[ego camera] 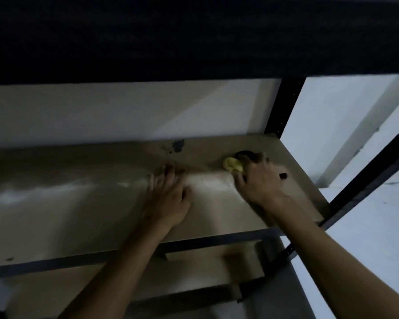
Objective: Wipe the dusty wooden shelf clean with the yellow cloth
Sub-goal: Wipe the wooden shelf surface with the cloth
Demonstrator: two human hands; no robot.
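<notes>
Gripping the crumpled yellow cloth (232, 164) at the dusty tan wooden shelf's (78, 203) two o'clock corner, the right hand (259, 178) curls tight while the left hand (168, 199) presses flat, fingers straight, mid-board.

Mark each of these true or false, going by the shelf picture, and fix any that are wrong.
1. The right hand grips the yellow cloth. True.
2. The left hand holds a spray bottle. False: it rests flat on the wooden shelf with fingers straight.
3. The cloth is near the shelf's right end. True.
4. A dark stain marks the shelf toward the back. True.
5. The cloth is blue. False: it is yellow.
</notes>
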